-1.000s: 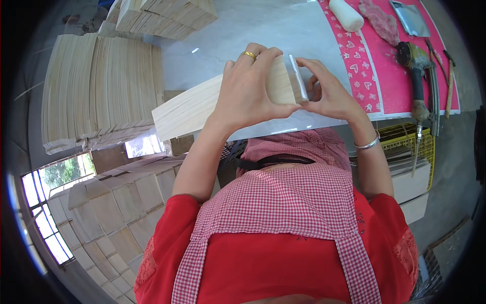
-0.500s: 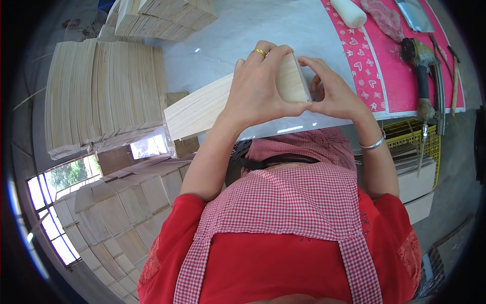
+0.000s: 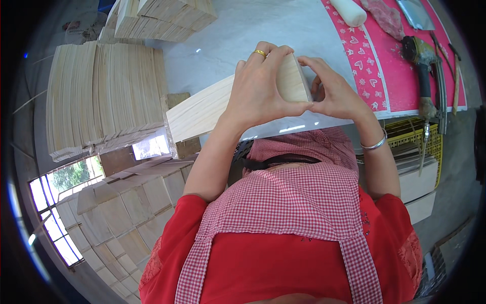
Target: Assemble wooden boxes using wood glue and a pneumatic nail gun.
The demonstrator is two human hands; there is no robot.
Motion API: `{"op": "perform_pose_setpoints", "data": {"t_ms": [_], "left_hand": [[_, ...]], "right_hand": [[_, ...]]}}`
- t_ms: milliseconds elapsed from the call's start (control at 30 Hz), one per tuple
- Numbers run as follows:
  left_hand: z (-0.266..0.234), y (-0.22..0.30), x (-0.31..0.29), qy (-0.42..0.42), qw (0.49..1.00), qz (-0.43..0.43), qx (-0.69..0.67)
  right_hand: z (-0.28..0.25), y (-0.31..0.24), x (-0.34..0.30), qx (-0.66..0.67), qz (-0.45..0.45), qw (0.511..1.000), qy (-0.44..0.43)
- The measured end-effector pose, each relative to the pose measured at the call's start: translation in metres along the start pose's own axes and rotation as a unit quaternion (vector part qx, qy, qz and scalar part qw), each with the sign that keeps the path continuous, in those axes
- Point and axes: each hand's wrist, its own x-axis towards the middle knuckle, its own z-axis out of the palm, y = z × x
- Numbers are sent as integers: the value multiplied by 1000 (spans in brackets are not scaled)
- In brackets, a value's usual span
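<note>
A bundle of thin pale wooden boards (image 3: 200, 108) lies slanted across the table in front of me, its long edges showing as fine lines toward the left. My left hand (image 3: 260, 86) arches over the bundle near its right end, with the fingers on the far side and the thumb along the near side. My right hand (image 3: 334, 91) curves around that right end. Its index fingertip and thumb touch the end's corners, and the thumb tips of both hands meet. The right hand's other fingers are curled and partly hidden.
Tall rows of stacked boards (image 3: 109, 96) stand at left, with another stack (image 3: 167, 19) behind. On the pink cloth (image 3: 390, 66) at right rest a nail gun (image 3: 422, 71) with a hose, a white roll (image 3: 349, 12) and a crumpled rag (image 3: 385, 17). A yellow crate (image 3: 433, 147) sits below.
Both hands keep the same hold on the boards. The whole view has shifted very slightly.
</note>
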Motion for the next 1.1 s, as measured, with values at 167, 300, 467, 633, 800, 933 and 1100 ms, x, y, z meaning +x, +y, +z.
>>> {"op": "perform_pose_setpoints", "data": {"t_ms": [167, 300, 467, 633, 800, 933, 1100], "left_hand": [[3, -2, -1, 8, 1000, 4, -7], [3, -3, 1, 4, 1000, 3, -12], [5, -6, 2, 6, 1000, 10, -21], [4, -5, 2, 12, 1000, 11, -19], [6, -6, 3, 14, 1000, 13, -21], [6, -6, 3, 9, 1000, 1, -29], [7, -6, 3, 10, 1000, -1, -26]], "right_hand": [[0, -2, 0, 3, 3, 1000, 2], [2, -1, -1, 2, -8, 1000, 8], [7, -14, -9, 13, -9, 999, 49], [30, -41, -35, 10, -59, 989, 132], [38, -52, -64, 59, -42, 987, 145], [37, -51, -68, 94, -50, 983, 149], [44, -50, -67, 114, -60, 978, 167]]}}
